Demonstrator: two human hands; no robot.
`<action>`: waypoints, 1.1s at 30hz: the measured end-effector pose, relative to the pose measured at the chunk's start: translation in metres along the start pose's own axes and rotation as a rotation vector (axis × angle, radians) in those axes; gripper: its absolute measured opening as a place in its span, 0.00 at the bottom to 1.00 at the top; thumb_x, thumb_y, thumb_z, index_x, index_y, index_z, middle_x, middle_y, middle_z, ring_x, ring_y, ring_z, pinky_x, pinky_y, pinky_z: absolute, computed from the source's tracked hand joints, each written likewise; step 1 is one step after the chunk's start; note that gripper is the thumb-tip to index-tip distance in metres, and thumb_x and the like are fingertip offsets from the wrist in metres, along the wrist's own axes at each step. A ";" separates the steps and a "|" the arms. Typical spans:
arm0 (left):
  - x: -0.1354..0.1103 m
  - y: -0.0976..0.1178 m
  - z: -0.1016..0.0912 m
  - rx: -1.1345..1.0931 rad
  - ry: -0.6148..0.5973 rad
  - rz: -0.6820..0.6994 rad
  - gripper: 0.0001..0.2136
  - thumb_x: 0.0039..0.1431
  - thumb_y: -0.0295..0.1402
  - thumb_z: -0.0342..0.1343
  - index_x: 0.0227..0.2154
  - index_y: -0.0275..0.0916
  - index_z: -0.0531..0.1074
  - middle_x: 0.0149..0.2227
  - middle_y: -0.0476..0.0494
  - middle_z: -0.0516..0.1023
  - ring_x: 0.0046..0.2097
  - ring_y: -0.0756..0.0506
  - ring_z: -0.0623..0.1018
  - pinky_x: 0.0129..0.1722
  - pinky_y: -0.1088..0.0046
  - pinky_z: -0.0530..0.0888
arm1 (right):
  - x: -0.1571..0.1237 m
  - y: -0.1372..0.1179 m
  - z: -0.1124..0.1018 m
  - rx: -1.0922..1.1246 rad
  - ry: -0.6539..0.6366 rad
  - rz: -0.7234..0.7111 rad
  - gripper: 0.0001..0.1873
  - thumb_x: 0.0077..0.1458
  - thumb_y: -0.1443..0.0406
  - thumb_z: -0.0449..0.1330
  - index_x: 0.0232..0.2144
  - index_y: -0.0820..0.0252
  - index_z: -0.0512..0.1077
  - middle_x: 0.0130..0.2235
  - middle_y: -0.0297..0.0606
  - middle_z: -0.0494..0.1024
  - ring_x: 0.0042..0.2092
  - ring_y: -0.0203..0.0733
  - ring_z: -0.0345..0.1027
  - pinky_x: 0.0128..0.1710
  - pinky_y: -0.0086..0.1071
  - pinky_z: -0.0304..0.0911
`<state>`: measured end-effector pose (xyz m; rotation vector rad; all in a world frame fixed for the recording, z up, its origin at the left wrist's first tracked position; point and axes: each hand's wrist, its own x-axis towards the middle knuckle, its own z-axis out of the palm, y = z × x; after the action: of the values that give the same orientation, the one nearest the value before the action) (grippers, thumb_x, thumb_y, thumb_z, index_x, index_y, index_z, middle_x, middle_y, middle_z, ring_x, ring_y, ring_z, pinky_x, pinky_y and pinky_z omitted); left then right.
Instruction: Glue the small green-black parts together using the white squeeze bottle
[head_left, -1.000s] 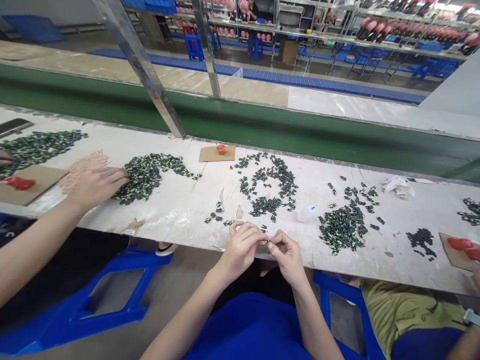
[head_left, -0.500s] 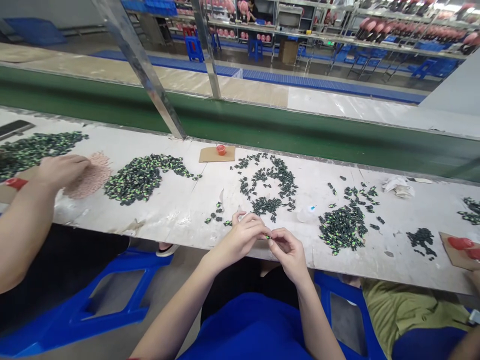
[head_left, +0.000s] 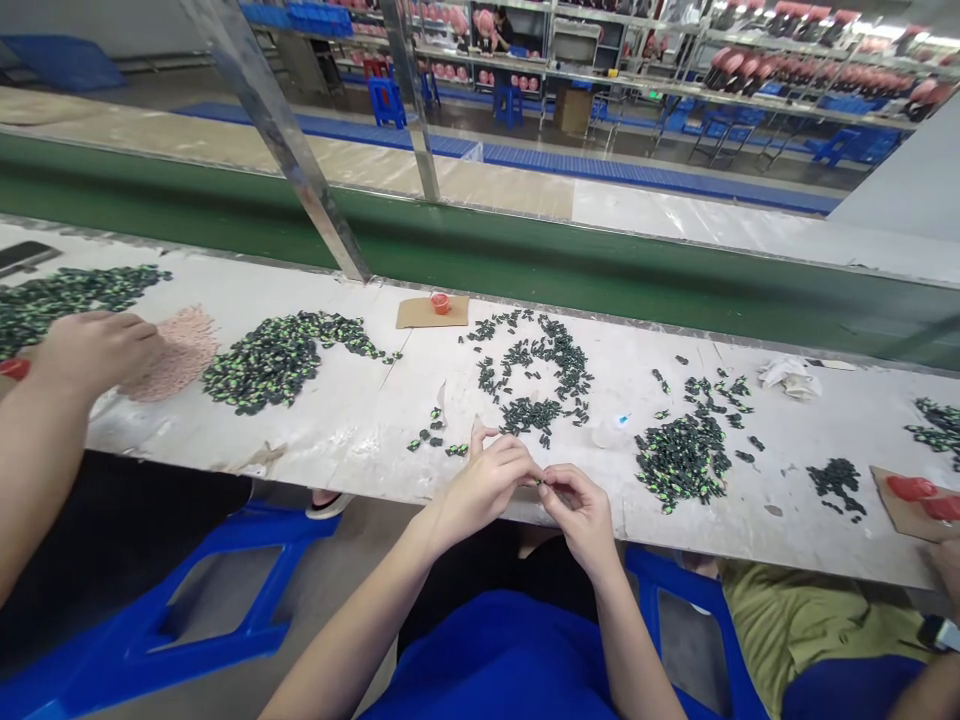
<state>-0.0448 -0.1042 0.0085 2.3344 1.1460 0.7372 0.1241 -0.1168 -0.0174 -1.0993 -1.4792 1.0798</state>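
Note:
My left hand (head_left: 493,478) and my right hand (head_left: 581,505) meet fingertip to fingertip over the table's near edge. Pinched between them is a small black-and-green piece (head_left: 538,482), mostly covered by the fingers. Beyond my hands lies a loose ring of small dark pieces (head_left: 559,345). A few black-and-green pieces (head_left: 431,432) lie to the left of my left hand. On the right, a heap of black-and-green pieces (head_left: 681,460) sits beside a crumpled clear plastic item with a blue tip (head_left: 611,430).
A red cup (head_left: 440,303) stands on cardboard (head_left: 409,314) at the back. Further left are another black-and-green heap (head_left: 262,365), a pink heap (head_left: 180,350) and a co-worker's hand (head_left: 101,350). A metal post (head_left: 300,170) rises behind the table. Another person sits at right.
My hands stay together, with the small piece turned slightly and less of its green showing. The co-worker's hand on the left has shifted left. The whole view has moved a little.

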 end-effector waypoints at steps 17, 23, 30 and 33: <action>-0.030 -0.055 -0.031 0.285 0.120 -0.539 0.08 0.56 0.25 0.52 0.33 0.43 0.75 0.39 0.43 0.80 0.48 0.39 0.73 0.54 0.53 0.55 | 0.020 0.027 -0.076 -0.923 0.538 -0.236 0.31 0.51 0.46 0.58 0.47 0.64 0.71 0.47 0.52 0.73 0.56 0.60 0.51 0.53 0.55 0.53; -0.022 -0.047 -0.017 0.289 0.096 -0.542 0.08 0.56 0.25 0.53 0.35 0.43 0.76 0.36 0.43 0.79 0.47 0.39 0.72 0.50 0.55 0.58 | 0.039 0.043 -0.058 -0.796 0.421 -0.085 0.28 0.52 0.45 0.55 0.41 0.64 0.70 0.44 0.53 0.74 0.60 0.62 0.46 0.57 0.56 0.47; -0.009 -0.040 -0.017 0.170 0.032 -0.582 0.07 0.53 0.25 0.55 0.25 0.42 0.75 0.31 0.44 0.79 0.45 0.38 0.71 0.47 0.56 0.57 | 0.030 0.024 -0.050 -0.330 0.352 0.080 0.22 0.45 0.51 0.64 0.36 0.59 0.66 0.40 0.46 0.77 0.43 0.50 0.71 0.43 0.43 0.65; -0.004 -0.031 -0.010 0.035 0.020 -0.550 0.03 0.53 0.29 0.57 0.25 0.42 0.73 0.33 0.47 0.80 0.45 0.39 0.72 0.48 0.57 0.58 | 0.024 0.017 -0.042 -0.150 0.349 0.077 0.20 0.41 0.53 0.67 0.32 0.59 0.70 0.34 0.40 0.77 0.36 0.45 0.71 0.36 0.37 0.66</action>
<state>-0.0709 -0.0888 -0.0034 1.8932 1.7143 0.5362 0.1649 -0.0860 -0.0239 -1.3818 -1.2612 0.7884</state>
